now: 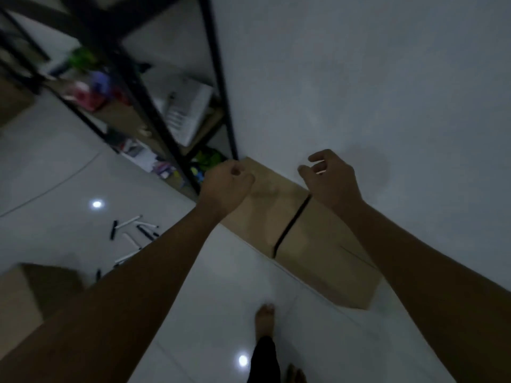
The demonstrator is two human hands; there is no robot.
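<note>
Cardboard box (276,217) lies on the floor (221,286) tight vs. the wall (359,78), just right of the black rack (177,150). Its long axis runs along the wall base toward the view's lower right, w/ a black band (290,228) across it. Both arms reach its rack end, prob. to grab it from two sides. Left hand (226,183) is balled at the corner, fingers curled in, can't tell if pinching the edge, while right hand (329,178) hovers wall-side, fingers loosely hooked & apart, holding nothing.
</note>
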